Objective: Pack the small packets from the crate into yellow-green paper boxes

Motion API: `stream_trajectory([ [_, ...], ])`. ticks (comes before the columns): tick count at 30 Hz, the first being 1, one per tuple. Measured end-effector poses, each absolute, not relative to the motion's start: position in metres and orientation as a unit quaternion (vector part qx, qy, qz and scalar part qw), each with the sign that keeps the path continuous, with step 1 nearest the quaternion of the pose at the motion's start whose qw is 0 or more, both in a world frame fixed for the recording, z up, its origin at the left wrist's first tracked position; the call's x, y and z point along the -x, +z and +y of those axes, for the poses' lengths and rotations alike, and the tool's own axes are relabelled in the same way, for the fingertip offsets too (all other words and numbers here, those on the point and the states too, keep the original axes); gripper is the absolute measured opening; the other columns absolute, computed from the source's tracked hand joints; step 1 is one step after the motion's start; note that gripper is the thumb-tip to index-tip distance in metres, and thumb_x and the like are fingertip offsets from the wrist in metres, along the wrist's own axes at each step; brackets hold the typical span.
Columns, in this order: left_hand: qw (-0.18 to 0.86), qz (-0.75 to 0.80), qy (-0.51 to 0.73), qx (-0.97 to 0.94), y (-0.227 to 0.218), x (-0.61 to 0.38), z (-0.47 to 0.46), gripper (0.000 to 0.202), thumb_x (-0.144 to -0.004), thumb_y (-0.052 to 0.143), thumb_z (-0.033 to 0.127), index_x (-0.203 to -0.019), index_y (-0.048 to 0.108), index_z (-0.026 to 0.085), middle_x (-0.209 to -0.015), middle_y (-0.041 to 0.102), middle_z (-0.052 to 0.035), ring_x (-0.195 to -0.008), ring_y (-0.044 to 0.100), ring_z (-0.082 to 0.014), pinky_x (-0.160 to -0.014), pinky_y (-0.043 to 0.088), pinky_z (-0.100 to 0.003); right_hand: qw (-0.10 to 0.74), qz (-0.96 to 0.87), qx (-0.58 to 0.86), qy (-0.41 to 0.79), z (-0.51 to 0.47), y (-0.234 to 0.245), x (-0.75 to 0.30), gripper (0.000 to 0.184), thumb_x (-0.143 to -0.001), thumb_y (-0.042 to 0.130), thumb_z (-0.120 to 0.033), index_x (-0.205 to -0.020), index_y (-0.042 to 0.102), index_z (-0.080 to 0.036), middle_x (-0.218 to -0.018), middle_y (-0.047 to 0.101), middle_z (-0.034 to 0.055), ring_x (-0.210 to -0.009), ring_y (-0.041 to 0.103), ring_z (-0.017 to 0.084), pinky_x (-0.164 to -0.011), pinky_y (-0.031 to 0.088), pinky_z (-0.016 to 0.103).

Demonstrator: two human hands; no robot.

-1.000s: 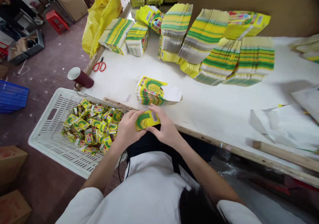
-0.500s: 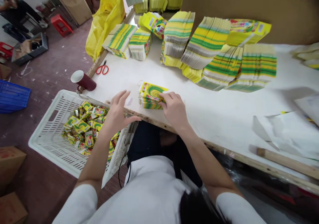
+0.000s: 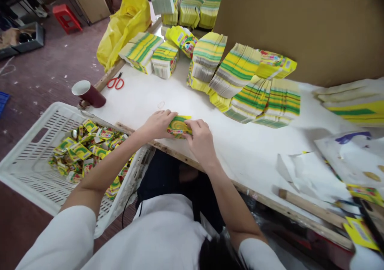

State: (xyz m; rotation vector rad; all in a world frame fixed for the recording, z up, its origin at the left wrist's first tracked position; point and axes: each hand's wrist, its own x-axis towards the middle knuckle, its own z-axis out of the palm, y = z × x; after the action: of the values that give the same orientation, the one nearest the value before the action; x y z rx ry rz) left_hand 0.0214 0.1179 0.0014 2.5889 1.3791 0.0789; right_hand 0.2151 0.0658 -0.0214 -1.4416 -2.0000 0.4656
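A small stack of flat yellow-green printed cartons (image 3: 179, 127) lies near the front edge of the white table (image 3: 261, 150). My left hand (image 3: 157, 124) curls around the stack's left side. Its right side is gripped by my right hand (image 3: 200, 140), fingers bent over the top carton. To my left, a white slatted crate (image 3: 33, 174) holds several folded yellow-green small boxes (image 3: 87, 150).
Fanned piles of flat cartons (image 3: 246, 82) cover the table's back. A maroon mug (image 3: 88, 94) and red scissors (image 3: 115, 82) sit at the left edge, a yellow bag (image 3: 123, 26) behind. Brown cardboard (image 3: 300, 26) stands at the back; torn paper (image 3: 312, 174) lies on the right.
One second ago both hands held a folded box near my lap. It is gone from my hands, and both hands have moved onto the flat carton stack. The camera view shifted right.
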Motion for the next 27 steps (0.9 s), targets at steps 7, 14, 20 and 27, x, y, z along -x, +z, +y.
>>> stream_trajectory([
  [7,0.155,0.492,0.565,-0.644,-0.011,-0.023,0.048,0.103,-0.068,0.08,0.066,-0.15,0.034,0.024,-0.15,0.044,-0.0172,-0.142,0.043,-0.035,-0.118,0.034,-0.049,0.424,-0.696,0.532,0.23,0.049,-0.001,-0.219,0.044,-0.082,0.068,-0.015,-0.123,0.052,-0.022,-0.106,0.058,0.0089,-0.095,0.059,0.026,-0.085,0.055,0.044],
  [14,0.564,0.337,0.715,-0.242,-0.011,-0.073,0.003,0.054,-0.079,0.069,0.06,-0.119,0.064,0.023,-0.113,0.07,-0.0081,-0.116,0.065,-0.0285,-0.103,0.05,-0.042,0.456,-0.68,0.411,0.402,0.001,-0.01,-0.197,0.05,-0.079,0.076,-0.016,-0.121,0.051,-0.026,-0.095,0.06,0.0005,-0.08,0.06,0.016,-0.073,0.056,0.031],
  [20,0.548,0.298,0.763,-0.171,-0.001,-0.08,0.007,0.035,-0.079,0.066,0.053,-0.084,0.063,0.019,-0.072,0.059,-0.0013,-0.072,0.063,-0.0172,-0.076,0.055,-0.033,0.486,-0.597,0.459,0.443,-0.028,-0.03,-0.179,0.041,-0.084,0.071,-0.019,-0.119,0.052,-0.026,-0.088,0.059,-0.0003,-0.08,0.06,0.017,-0.076,0.055,0.032],
  [27,0.52,0.331,0.761,-0.205,-0.015,-0.076,0.002,0.049,-0.075,0.071,0.065,-0.081,0.052,0.021,-0.068,0.044,0.0048,-0.059,0.048,-0.0088,-0.062,0.048,-0.022,0.467,-0.583,0.385,0.542,-0.03,-0.036,-0.175,0.04,-0.084,0.073,-0.033,-0.12,0.057,-0.025,-0.1,0.064,0.0032,-0.09,0.065,0.018,-0.08,0.056,0.032],
])
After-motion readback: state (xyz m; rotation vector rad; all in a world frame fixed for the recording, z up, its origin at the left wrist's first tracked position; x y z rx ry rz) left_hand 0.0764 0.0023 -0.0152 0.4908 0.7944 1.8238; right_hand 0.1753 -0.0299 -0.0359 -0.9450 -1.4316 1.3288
